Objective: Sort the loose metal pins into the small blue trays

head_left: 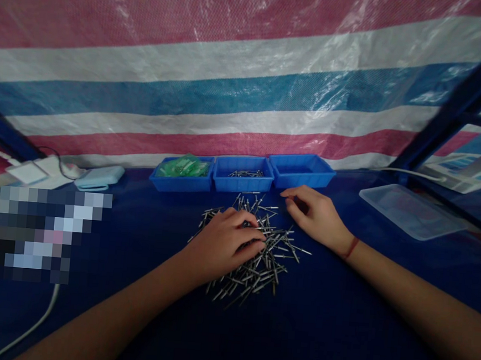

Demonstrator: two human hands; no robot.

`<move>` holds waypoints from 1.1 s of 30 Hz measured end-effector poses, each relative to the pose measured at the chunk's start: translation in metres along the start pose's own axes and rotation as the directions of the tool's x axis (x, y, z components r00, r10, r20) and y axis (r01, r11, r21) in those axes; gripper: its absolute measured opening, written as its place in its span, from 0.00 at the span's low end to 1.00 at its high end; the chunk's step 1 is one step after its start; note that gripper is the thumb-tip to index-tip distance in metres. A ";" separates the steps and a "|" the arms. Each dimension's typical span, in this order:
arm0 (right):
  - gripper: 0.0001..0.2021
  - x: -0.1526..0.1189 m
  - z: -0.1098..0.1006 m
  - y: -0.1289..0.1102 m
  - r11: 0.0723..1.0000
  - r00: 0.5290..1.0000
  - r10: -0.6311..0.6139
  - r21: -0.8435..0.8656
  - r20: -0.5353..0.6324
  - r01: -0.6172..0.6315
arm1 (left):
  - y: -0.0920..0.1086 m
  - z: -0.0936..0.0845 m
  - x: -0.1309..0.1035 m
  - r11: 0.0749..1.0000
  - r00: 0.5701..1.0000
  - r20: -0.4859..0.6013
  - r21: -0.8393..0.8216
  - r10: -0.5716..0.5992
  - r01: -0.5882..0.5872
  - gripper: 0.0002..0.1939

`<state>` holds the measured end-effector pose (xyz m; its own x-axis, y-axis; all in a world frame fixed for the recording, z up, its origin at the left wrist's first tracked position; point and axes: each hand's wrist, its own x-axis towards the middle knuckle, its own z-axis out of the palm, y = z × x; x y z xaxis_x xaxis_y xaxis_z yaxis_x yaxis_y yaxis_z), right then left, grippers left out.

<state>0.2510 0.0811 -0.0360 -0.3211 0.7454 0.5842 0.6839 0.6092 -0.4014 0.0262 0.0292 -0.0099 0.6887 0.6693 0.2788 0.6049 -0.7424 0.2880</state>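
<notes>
A loose pile of thin metal rivet-like pieces point(258, 270) lies on the dark blue table. My left hand point(233, 238) rests over the pile's upper left part, fingers curved and slightly apart; whether a piece is under the fingertips is hidden. To the right of the pile, my right hand point(315, 212) is held near the front of the right bin, thumb and forefinger apart with a gap between them. Behind the pile, the middle blue bin point(243, 184) holds some similar metal pieces. Green plastic packaging point(185, 166) fills the left blue bin point(182, 184). The right blue bin point(302, 179) shows a bare inside.
A translucent plastic lid point(413, 211) lies at the right. At the left are a light blue case point(99, 178), white adapters point(37, 170), a cable point(49, 309) and a blurred-out patch. A striped sheet point(230, 101) hangs behind, between dark blue frame posts.
</notes>
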 end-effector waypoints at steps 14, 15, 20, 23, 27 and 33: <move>0.10 -0.001 0.000 0.000 0.998 0.999 -0.015 0.065 0.031 0.013 | -0.004 0.011 0.010 0.988 0.987 -0.056 0.026 -0.149 0.151 0.07; 0.10 -0.001 0.000 0.000 0.998 0.999 -0.012 0.065 0.032 0.010 | -0.003 0.011 0.011 0.989 0.988 -0.055 0.027 -0.146 0.147 0.07; 0.10 -0.001 0.000 0.000 0.998 1.000 -0.015 0.067 0.023 0.014 | 0.001 0.007 0.011 0.991 0.992 -0.030 0.036 -0.125 0.126 0.06; 0.10 -0.001 0.001 -0.002 0.996 0.999 -0.034 0.081 0.021 0.032 | 0.003 0.005 0.009 0.993 0.994 -0.024 0.043 -0.109 0.110 0.08; 0.10 -0.002 0.001 -0.006 0.993 0.998 -0.055 0.109 0.035 0.051 | 0.003 0.007 0.008 0.990 0.992 -0.032 0.059 -0.125 0.127 0.03; 0.10 -0.002 -0.001 -0.013 0.984 0.991 -0.113 0.148 0.066 0.103 | 0.002 0.017 0.010 0.978 0.980 -0.075 0.079 -0.186 0.192 0.11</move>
<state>0.2439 0.0712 -0.0313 -0.4393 0.6878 0.5779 0.5426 0.7158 -0.4395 0.0412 0.0339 -0.0216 0.5323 0.7959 0.2884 0.7554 -0.6004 0.2626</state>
